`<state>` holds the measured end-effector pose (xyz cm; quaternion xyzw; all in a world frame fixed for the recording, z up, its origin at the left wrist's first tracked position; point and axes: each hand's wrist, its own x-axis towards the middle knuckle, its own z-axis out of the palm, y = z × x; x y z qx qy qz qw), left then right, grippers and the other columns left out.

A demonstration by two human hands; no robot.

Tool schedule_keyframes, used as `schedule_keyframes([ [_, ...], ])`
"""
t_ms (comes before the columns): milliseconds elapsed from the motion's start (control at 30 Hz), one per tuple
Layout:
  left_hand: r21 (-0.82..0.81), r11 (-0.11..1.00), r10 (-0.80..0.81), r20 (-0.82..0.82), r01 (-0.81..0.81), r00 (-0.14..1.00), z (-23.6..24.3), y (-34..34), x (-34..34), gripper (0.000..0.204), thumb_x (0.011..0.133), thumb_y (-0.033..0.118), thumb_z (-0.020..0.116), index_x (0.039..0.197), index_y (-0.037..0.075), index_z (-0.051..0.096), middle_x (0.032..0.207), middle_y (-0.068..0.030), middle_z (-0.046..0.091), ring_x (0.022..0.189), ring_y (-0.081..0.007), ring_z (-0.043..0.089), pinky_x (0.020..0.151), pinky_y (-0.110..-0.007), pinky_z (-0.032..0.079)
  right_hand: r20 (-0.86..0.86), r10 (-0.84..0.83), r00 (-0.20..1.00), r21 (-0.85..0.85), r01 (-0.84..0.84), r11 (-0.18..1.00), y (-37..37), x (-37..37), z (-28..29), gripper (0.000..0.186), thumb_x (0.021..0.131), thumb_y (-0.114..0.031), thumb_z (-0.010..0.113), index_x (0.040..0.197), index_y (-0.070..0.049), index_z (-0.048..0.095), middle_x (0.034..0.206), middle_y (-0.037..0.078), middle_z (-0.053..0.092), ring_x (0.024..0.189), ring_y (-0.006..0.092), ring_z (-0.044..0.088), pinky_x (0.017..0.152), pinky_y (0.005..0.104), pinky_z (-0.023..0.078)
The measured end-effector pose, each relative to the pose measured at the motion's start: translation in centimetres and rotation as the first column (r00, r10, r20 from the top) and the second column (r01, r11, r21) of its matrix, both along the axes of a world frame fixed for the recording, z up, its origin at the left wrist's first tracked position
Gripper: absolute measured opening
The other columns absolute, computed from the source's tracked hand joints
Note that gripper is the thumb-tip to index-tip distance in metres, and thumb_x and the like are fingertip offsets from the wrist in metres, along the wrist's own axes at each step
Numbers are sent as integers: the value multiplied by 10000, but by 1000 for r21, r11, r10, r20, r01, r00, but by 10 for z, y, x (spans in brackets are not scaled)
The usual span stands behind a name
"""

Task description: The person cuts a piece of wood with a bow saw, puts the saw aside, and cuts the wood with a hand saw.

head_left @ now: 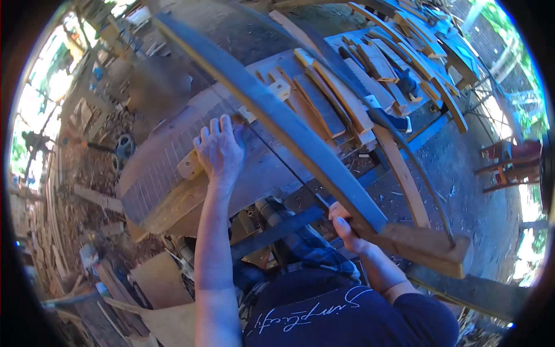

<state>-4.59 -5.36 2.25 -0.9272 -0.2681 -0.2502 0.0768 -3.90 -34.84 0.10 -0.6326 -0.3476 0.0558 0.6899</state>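
My right hand (pixel 346 229) is closed round the near end of a large wooden frame saw (pixel 280 124), beside its end crosspiece. The long beam slants from upper left to lower right, and the thin dark blade runs below it, past my left hand. My left hand (pixel 221 151) presses down over a small pale wooden piece (pixel 189 166) on the bench, fingers bent over it and thumb toward the blade. The piece's far end (pixel 247 114) shows near the blade; its middle is hidden under my hand. Whether the blade touches the wood, I cannot tell.
The thick wooden bench (pixel 173 202) has parallel lines across its left top. Wooden strips (pixel 321 98) lie at its right, and curved pieces (pixel 399 52) are stacked beyond. A reddish wooden stool (pixel 509 165) stands far right. Scrap boards (pixel 159 280) lie lower left.
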Motion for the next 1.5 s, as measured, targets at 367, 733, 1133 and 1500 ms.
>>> schedule_keyframes([
  [367,-339,931,-195,-146,136,970,13,40,-15,282,787,116,616,1040,-6,611,972,-208,634,894,-417,603,755,-466,467,-7,157,988,30,-156,987,4,19,1,320,670,-233,764,767,-7,559,689,117,525,611,218,539,585,308,429],
  [733,-139,977,-158,24,160,987,4,56,-21,430,807,211,696,1173,19,577,1057,-152,605,1014,-358,573,841,-454,443,-220,155,963,163,-120,979,34,9,-4,324,759,-168,779,997,10,649,827,48,671,777,63,559,709,278,491],
  [1133,49,985,-170,192,163,967,-1,35,-15,271,866,228,638,1072,51,625,965,-111,609,933,-318,580,789,-444,441,-66,132,989,-36,-135,990,14,16,-12,287,816,-219,739,938,20,637,746,78,613,716,84,549,685,272,474],
  [1500,-63,960,281,221,-274,934,-17,38,35,270,907,321,535,783,114,655,837,-102,637,815,-321,604,714,-462,441,-165,148,975,235,-107,966,25,-7,-7,269,919,-274,588,737,-99,498,657,15,502,616,137,497,687,297,425],
])
